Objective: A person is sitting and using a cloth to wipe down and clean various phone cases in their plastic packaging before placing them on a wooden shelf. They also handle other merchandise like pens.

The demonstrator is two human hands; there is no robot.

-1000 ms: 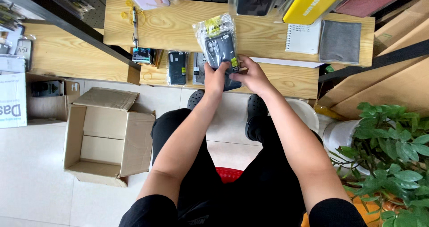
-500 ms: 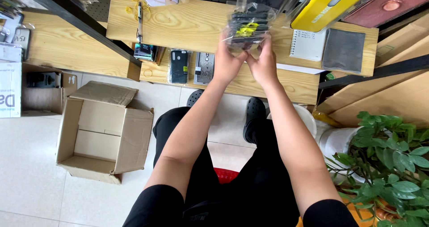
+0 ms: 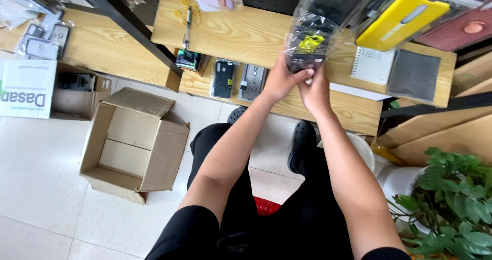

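Left hand (image 3: 279,80) and right hand (image 3: 315,91) grip a clear packet (image 3: 309,45), probably a dark phone case, rising above their fingertips.

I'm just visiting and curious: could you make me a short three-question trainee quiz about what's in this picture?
1. True or false: both hands, the left hand and the right hand, hold the clear plastic packet.
2. The open cardboard box stands on: A) the wooden desk, B) the tiled floor, C) the person's lap.
3. Fill in: the green plant is at the picture's lower ____ side.

Key: 1 true; 2 B; 3 right.
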